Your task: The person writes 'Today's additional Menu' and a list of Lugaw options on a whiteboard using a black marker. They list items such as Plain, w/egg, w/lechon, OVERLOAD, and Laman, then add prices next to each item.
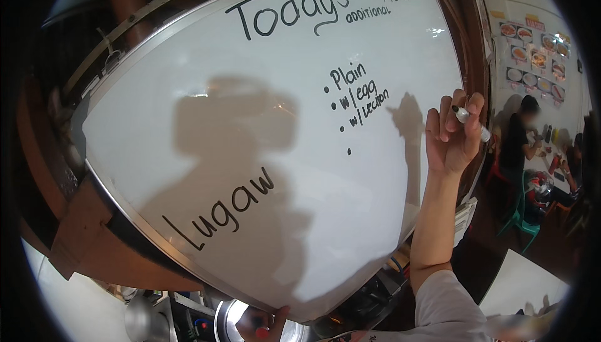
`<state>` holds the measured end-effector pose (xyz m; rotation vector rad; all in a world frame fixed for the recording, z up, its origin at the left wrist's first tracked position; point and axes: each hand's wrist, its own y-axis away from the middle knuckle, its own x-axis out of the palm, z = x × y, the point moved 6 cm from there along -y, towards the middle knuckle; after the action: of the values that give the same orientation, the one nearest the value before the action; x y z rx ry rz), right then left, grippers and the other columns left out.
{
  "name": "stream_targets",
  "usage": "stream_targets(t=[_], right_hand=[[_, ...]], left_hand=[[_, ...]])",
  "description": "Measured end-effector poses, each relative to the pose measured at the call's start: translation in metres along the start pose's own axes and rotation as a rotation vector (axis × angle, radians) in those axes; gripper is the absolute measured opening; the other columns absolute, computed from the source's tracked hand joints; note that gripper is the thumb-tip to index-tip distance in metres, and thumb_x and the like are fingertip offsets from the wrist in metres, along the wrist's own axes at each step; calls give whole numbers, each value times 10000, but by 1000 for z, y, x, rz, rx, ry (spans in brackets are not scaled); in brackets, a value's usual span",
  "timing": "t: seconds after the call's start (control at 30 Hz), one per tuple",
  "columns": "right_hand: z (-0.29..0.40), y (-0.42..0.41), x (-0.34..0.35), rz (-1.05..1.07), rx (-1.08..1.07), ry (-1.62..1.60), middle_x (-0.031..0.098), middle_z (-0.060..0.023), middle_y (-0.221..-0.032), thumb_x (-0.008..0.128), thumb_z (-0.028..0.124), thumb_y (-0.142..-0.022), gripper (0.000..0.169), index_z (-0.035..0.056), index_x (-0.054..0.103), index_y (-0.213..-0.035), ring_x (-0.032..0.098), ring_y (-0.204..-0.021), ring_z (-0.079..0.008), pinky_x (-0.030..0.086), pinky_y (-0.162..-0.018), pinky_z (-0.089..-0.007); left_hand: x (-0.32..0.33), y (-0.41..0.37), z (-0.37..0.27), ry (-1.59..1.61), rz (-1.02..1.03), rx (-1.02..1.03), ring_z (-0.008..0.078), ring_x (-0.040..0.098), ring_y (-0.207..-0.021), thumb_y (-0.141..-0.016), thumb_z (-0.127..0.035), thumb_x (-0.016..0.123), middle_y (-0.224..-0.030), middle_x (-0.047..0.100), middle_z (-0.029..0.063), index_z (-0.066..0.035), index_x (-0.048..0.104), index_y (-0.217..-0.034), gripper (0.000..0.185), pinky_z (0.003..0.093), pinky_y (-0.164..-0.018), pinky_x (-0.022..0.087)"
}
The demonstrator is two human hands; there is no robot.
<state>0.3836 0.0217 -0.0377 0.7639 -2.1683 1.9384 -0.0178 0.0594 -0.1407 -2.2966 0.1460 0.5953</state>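
A large whiteboard (366, 210) in a pale frame fills most of the view and bears black handwriting with a short column of bullet dots. My right hand (450, 131) is raised at the board's right side, its fingers around a white marker (485, 133) with a dark tip pointing up and left. My left hand (277, 325) is low at the board's bottom edge, its thumb against the frame. Its other fingers are in shade and partly cut off by the picture's rim. A small red thing (262, 334) shows at that hand; what it is cannot be made out.
Below the board are a round metal pan (225, 318) and a metal pot (143, 316). At right, people sit at a white table (558, 180) near a green plastic chair (523, 217). Food pictures (530, 55) hang on the wall. Another white tabletop (521, 281) is lower right.
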Motion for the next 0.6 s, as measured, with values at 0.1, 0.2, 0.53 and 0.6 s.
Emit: stream_targets(t=[0.1, 0.2, 0.53, 0.6], right_hand=[[-1, -5, 10, 58, 6, 85, 425, -11, -637, 643, 201, -847, 209, 93, 464, -846, 389, -501, -81, 297, -416, -196], [-10, -4, 23, 82, 15, 279, 459, -33, -598, 692, 182, -796, 260, 60, 462, -788, 417, -494, -89, 328, -396, -200], [-37, 6, 39, 210, 27, 643, 580, -70, -560, 777, 12, -674, 283, 44, 509, -588, 490, -488, -83, 357, -461, -199], [-39, 6, 35, 177, 49, 637, 586, -76, -563, 772, 6, -678, 280, 44, 512, -582, 495, -486, -86, 355, -455, -202]], left_hand=[[-1, 7, 9, -77, -49, -35, 95, 358, -507, -673, 28, 775, -572, 425, -4, -59, 440, -639, 348, 231, -509, 341], [-1, 12, 9, -164, -123, -37, 99, 364, -511, -674, 33, 772, -576, 424, -9, -57, 469, -659, 317, 231, -503, 337], [-4, 14, 13, -151, -84, -69, 77, 358, -518, -693, 30, 762, -580, 427, -30, -46, 548, -726, 230, 223, -493, 316], [-6, 14, 13, -74, -78, -55, 76, 360, -518, -692, 33, 761, -575, 420, -31, -46, 549, -722, 229, 222, -493, 316]])
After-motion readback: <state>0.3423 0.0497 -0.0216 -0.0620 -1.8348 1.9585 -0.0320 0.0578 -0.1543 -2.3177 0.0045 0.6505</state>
